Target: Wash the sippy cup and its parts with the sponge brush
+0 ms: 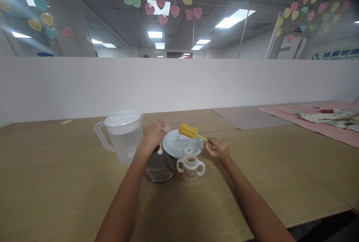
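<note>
My right hand [217, 149] grips the green handle of a yellow sponge bottle brush [188, 130], its head raised over a white bowl [169, 147]. Pinched in my left hand [153, 136] is a bottle straw [160, 150] that hangs down to a white weighted end; a pale translucent piece shows just beyond the fingers. In the bowl lies a clear part, partly under water or see-through. A baby bottle [190, 171] with two white handles and red lettering stands uncapped in front of the bowl. Beside it, below my left hand, lies a dark round metal tray [159, 169].
A translucent pitcher [126, 141] with a white lid and side handle stands at the left. Far right, a pink cloth [283, 114] carries patterned fabric [328, 118]. Behind the tabletop runs a low white wall [179, 85] with glass above, dotted with heart-shaped notes.
</note>
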A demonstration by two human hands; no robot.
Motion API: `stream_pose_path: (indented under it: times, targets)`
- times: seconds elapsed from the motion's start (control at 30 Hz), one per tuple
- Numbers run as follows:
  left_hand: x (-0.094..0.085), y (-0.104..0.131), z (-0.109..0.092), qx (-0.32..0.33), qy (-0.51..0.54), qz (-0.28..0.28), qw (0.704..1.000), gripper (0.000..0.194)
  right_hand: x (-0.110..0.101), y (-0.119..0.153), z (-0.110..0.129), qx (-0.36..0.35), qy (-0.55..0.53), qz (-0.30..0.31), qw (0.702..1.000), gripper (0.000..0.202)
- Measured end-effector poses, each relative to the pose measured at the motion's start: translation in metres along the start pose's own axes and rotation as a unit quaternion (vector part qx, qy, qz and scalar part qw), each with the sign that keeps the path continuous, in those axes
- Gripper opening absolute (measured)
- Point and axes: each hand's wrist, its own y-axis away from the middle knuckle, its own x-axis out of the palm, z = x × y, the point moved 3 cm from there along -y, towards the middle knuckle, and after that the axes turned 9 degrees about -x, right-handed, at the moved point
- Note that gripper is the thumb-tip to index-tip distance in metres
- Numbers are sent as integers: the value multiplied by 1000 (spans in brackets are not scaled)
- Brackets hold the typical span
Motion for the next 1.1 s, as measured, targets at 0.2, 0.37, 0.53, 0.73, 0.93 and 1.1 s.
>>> stream_pose_path:
  times: [0.2, 0.37, 0.53, 0.73, 0.93, 1.1]
  targets:
    - [28, -1, 39, -75, -51, 59, 994, 17, 3, 3, -5, 43, -6, 10, 999, 29]
    - [44, -8, 58, -66, -16, 58, 996, 23, 3, 3, -6, 49, -8, -4, 999, 29]
    - [52, -12, 56, -27, -58, 54, 996, 21, 5, 2, -6, 63, 8, 11, 998, 32]
    - [90, -12, 17, 75, -98, 60, 990, 16, 7, 1, -5, 84, 10, 37, 996, 34]
    - [122, -17, 11, 159, -100, 95, 978, 31, 9, 1, -6, 75, 12, 22, 997, 35]
    - [121, -20, 16, 167, -120, 101, 973, 35, 5, -1, -3, 48, 27, -8, 998, 32]
